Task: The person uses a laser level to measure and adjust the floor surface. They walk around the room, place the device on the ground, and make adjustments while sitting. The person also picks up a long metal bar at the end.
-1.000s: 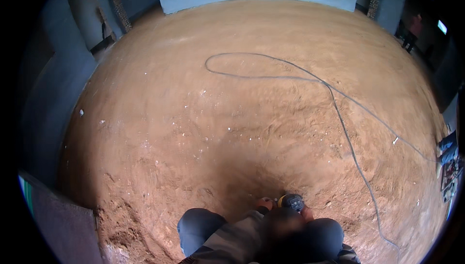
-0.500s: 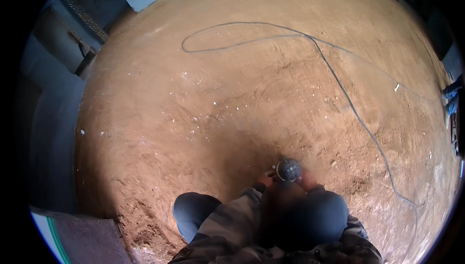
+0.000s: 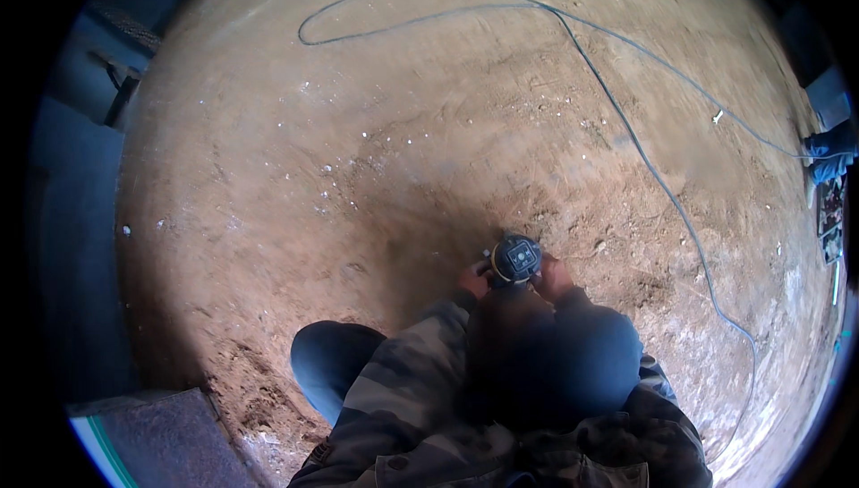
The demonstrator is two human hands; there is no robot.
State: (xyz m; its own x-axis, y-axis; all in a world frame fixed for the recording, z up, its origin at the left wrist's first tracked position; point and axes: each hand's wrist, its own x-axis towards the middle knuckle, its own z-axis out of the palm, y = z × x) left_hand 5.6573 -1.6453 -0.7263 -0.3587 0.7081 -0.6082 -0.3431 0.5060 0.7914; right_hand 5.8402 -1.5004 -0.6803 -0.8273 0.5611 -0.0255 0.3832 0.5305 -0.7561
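A compact round black device with a yellow band, which looks like a laser level, is between my two hands just beyond my knees. On its top is a square panel with small markings. My left hand closes on its left side, fingers by a small knob-like part. On the opposite side my right hand has its fingers curled against the body. The underside of the device is hidden, so I cannot tell if it touches the ground.
Reddish-brown dirt floor with white specks surrounds me. A long dark cable loops across it and runs down the right side. A dark board lies at lower left. At the far right are a person's blue-clad legs and a tray of items.
My view has shifted, so the floor, cable, hands and device all sit higher and slightly further left in the picture. Both hands are still at the device.
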